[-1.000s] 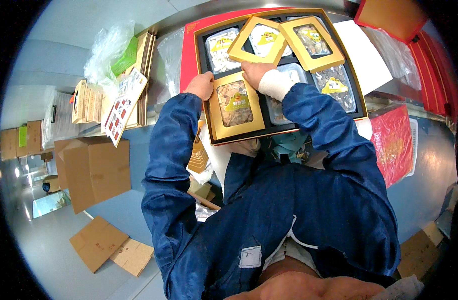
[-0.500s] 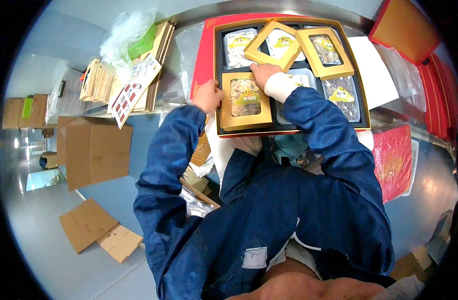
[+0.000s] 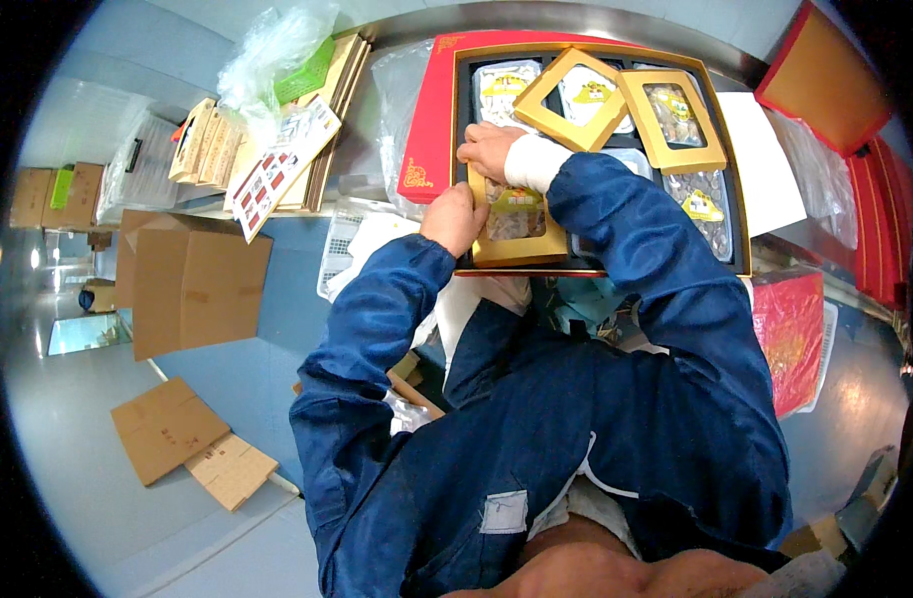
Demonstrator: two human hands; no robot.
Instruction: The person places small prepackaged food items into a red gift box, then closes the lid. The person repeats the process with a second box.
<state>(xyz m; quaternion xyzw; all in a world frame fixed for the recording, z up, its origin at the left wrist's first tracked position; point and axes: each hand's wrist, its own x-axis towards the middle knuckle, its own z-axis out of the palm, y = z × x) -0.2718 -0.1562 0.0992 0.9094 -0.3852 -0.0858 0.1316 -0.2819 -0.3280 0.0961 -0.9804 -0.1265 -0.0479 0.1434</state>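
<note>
A large red and gold gift box (image 3: 742,224) lies before me with a black compartment insert. Its compartments hold clear packs of dried food, among them a dark one (image 3: 697,204) at the right. A gold windowed cardboard cover (image 3: 548,247) sits over the near-left compartment. My left hand (image 3: 456,219) has its fingers closed on that cover's left edge. My right hand (image 3: 490,151) reaches across to the cover's upper left corner, its fingers bent and partly hidden. Two more covers, one tilted (image 3: 534,103) and one at the right (image 3: 717,149), rest loosely over the far packs.
Wooden boards (image 3: 339,92), a printed card (image 3: 277,177) and clear plastic film (image 3: 267,65) stand at the far left. An open cardboard carton (image 3: 202,289) and flattened cardboard (image 3: 169,431) are on the left floor. At right are a white sheet (image 3: 765,164) and a red package (image 3: 790,339).
My right hand has moved left across the near-left cover to its upper left corner. My left hand now touches the cover's left edge. The whole view has shifted slightly.
</note>
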